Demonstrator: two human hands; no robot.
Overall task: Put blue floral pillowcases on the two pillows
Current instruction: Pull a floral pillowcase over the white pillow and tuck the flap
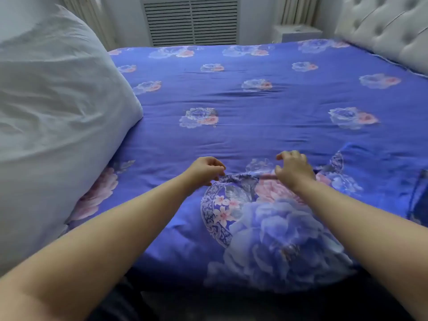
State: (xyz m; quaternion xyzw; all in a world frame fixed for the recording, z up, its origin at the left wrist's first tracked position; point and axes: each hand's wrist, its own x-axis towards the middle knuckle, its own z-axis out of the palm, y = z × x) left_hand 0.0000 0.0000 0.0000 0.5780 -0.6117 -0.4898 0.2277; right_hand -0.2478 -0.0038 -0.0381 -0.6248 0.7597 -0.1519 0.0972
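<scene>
**Head view: both hands at the far edge of a cased pillow**

Head camera, looking forward and down across a bed.

- Blue floral pillowcase with large pale-blue and pink blooms and a patterned ring (266, 228): lying at the near edge of the bed, on top of the blue floral bedspread (254, 93), apparently filled by a pillow, though the pillow itself is hidden.
- Left hand (205, 171): at the far left edge of the pillowcase, fingers curled inward, fingertips pinching the fabric edge.
- Right hand (293, 170): at the far edge of the pillowcase, right of the left hand; fingers bent downward in a claw shape; grasp on the fabric cannot be told.
- Bare white pillow, large and wrinkled (53, 117): standing at the left of the bed, uncovered, well apart from both hands.
- Grey tufted headboard (389, 26): upper right, along the far side of the bedspread.
- White slatted radiator cover (191, 20): on the wall beyond the bed.
</scene>
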